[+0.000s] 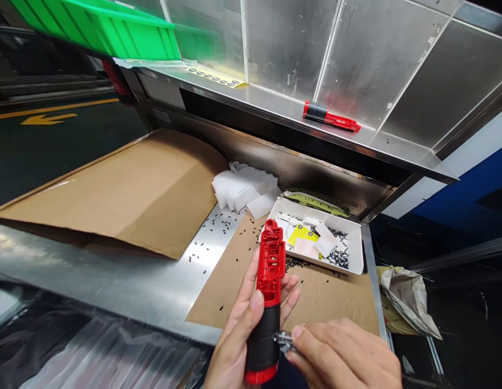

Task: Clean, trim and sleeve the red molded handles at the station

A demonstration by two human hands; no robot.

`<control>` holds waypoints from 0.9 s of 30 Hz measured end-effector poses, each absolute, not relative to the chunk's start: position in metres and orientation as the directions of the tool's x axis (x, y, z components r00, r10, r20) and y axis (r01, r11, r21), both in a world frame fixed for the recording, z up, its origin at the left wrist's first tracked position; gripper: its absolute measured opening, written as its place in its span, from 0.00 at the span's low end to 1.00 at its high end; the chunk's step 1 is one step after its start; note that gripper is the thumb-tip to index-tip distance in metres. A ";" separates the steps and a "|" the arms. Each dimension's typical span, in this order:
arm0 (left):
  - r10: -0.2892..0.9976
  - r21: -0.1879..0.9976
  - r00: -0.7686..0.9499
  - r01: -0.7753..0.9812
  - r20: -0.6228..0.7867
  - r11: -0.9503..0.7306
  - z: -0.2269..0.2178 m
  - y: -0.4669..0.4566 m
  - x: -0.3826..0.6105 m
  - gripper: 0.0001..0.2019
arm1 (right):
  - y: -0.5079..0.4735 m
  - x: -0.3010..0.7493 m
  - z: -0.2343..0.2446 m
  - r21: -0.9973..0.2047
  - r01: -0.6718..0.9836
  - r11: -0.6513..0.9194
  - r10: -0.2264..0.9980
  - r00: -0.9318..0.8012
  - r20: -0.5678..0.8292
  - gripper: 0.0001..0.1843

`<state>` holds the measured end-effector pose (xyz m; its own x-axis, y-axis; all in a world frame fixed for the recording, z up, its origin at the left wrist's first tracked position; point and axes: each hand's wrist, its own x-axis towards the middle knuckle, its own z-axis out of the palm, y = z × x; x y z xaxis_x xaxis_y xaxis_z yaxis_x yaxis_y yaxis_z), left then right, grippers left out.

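My left hand point(238, 329) is wrapped round a red and black plastic tool housing point(270, 270), held upright with its hollow, ribbed red side facing me. The lower part of the housing is a black sleeve with a red end. My right hand point(340, 351) pinches a small shiny metal tweezer-like tool point(283, 339). Its tip meets the right side of the black sleeve; most of the tool is hidden by my fingers. Behind the housing sits a white tray point(358, 254) with many small black pieces point(340, 256) and yellow labels point(301, 233).
A large cardboard box point(125, 189) lies at the left, beside a pile of white slips point(242, 186). Black bits lie scattered over the metal table point(206, 237) and cardboard sheet point(218, 292). A second red and black housing point(329, 116) rests on the shelf, near a green bin point(145, 38).
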<state>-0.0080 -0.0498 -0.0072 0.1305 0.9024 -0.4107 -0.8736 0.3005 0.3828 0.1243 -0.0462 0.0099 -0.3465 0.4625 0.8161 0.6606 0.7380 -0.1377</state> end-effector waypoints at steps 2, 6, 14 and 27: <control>0.895 0.369 0.139 -0.876 -0.423 0.311 -0.008 -0.049 -0.007 0.48 | -0.045 0.122 0.008 -0.155 0.655 0.739 0.467 -0.333 0.819 0.11; 0.900 0.338 0.155 -0.890 -0.408 0.307 -0.007 -0.048 -0.006 0.46 | -0.046 0.125 0.007 -0.271 0.657 0.703 0.484 -0.163 0.860 0.10; 0.899 0.308 0.170 -0.900 -0.404 0.309 -0.005 -0.046 -0.009 0.40 | -0.050 0.131 0.004 -0.346 0.672 0.654 0.540 -0.095 0.836 0.08; 0.901 0.320 0.204 -0.885 -0.384 0.337 -0.010 -0.049 -0.009 0.46 | -0.048 0.133 0.010 -0.230 0.628 0.743 0.543 -0.367 0.755 0.09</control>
<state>-0.0092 -0.0492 -0.0097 0.2036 0.9006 -0.3841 -0.8854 0.3368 0.3204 0.1327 -0.0479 0.0098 -0.3669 0.5433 0.7551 0.6282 0.7434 -0.2297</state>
